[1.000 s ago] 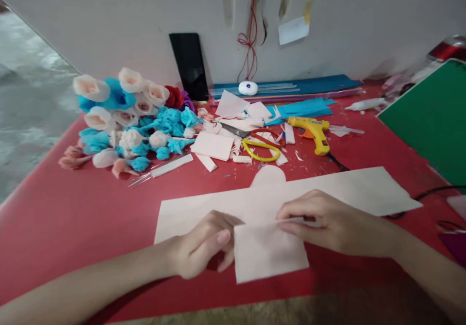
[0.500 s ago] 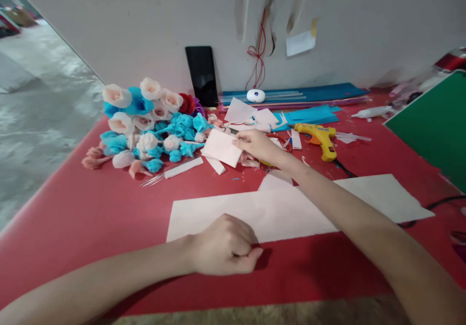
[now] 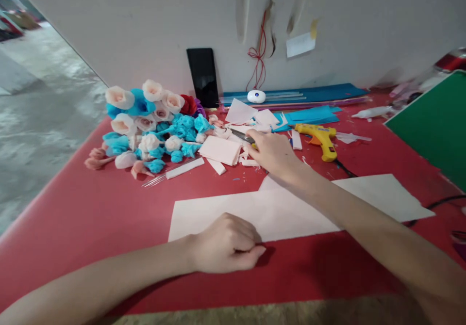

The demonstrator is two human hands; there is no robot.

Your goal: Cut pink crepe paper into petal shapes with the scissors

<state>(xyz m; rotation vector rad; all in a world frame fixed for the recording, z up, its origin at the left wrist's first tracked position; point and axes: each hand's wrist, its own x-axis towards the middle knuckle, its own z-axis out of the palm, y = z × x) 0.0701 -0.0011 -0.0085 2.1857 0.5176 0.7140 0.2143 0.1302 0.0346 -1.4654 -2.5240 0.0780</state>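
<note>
A: How is the reach best managed?

B: Lower centre: the left hand point(image 3: 229, 247), curled in a loose fist over the near edge of the pale paper strip point(image 3: 211, 216), would best steady that sheet. Centre: the right hand point(image 3: 273, 150), at the scissors point(image 3: 240, 135), should take both handle loops, clear of the folded paper point(image 3: 220, 150).

A: What is obscured?

B: The left palm; part of the strip, under the right forearm point(image 3: 349, 208); and the handles, so whether the right grip has closed cannot be told.

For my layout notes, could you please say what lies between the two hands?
In the head view, a long pale sheet, red tabletop and part of a smaller pale piece lie between the left hand and right hand.
</note>
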